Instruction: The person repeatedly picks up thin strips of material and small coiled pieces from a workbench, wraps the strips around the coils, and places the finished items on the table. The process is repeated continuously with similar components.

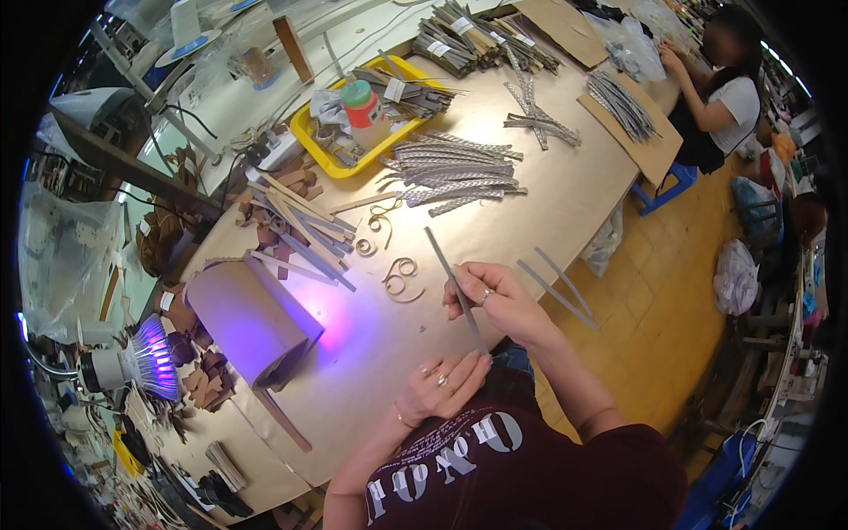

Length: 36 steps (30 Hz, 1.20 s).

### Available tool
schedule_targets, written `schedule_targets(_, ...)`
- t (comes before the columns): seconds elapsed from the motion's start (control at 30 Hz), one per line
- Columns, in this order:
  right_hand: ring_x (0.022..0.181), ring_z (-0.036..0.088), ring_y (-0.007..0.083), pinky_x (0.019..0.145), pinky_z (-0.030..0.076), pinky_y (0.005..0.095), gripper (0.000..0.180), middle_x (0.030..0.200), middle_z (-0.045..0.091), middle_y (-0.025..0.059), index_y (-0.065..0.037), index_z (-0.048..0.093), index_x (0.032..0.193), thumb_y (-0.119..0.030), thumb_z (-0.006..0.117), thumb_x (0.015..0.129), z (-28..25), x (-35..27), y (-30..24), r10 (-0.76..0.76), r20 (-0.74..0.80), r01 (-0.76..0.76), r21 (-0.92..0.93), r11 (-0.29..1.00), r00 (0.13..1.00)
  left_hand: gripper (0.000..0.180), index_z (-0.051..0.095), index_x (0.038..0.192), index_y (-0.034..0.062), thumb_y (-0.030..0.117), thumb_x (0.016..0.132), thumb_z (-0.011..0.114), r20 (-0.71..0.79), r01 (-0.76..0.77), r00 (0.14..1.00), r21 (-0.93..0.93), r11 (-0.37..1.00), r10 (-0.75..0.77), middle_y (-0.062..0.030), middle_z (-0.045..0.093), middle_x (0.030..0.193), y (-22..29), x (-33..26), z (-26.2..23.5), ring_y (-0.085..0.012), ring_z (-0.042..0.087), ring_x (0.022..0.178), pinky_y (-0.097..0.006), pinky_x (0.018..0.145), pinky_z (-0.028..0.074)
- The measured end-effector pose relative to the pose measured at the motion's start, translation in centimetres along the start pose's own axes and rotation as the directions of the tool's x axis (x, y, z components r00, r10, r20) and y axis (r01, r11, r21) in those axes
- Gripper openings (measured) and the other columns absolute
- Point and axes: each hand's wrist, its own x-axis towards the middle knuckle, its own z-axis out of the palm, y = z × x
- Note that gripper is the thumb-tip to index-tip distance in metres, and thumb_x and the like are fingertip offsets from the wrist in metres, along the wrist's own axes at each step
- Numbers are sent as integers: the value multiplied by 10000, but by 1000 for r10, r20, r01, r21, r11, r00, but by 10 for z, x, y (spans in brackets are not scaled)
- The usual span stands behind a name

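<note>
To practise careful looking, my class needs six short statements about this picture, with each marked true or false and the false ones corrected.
1. The right hand holds a thin grey strip. True.
2. Only the right hand wears a ring. False: the left hand does too.
3. A green-lidded bottle stands in a yellow tray. True.
4. The coloured glow is green. False: the lamp casts purple light over the brown roll.
5. Braided silvery strips lie on the table. True.
6. Nobody else is in view. False: another person shows at the upper right.
</note>
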Motion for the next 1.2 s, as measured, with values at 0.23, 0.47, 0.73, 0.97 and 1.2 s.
schedule_targets(0.23,644,471,68,569,382,222,339,765,564,-4,-28,588,846,-299,513,1036,-37,-20,-9,-81,-210,52,-142,989,974,315,685,1118,88,142,811,730,76,85,994,-86,993,-79,-54,684,1088,19,5,36,-102,623,773,-269,672,455)
schedule_targets(0.47,521,384,113,498,337,312,533,506,424,17,26,549,621,-392,653,935,-132,-35,-25,-265,-601,-381,-729,569,754,336,677,1132,87,116,802,735,270,536,833,-182,825,-482,-111,636,1189,14,-50,27,-230,656,897,-365,781,500)
schedule_targets(0.73,556,593,247,590,471,378,551,576,603,116,-14,650,623,-519,694,839,-152,-30,-3,-208,-730,-658,-679,327,651,303,691,1084,82,72,786,741,266,612,779,-130,780,-568,-143,619,1193,20,-71,11,-288,629,990,-392,830,491)
schedule_targets(0.97,627,660,315,627,508,416,619,619,656,118,-78,668,572,-670,684,751,-159,-25,-20,-83,-806,-795,-592,133,587,275,674,1109,82,122,839,706,327,634,759,-178,753,-562,-154,603,1219,14,-68,8,-309,616,1057,-411,886,487)
schedule_targets(1.2,883,656,303,816,495,426,549,972,682,156,-43,661,1017,-532,743,780,-119,-8,-11,-768,-394,-784,-582,-217,505,241,657,1123,80,175,902,651,334,641,761,-245,728,-557,-153,578,1265,11,-71,6,-319,602,1089,-429,930,479)
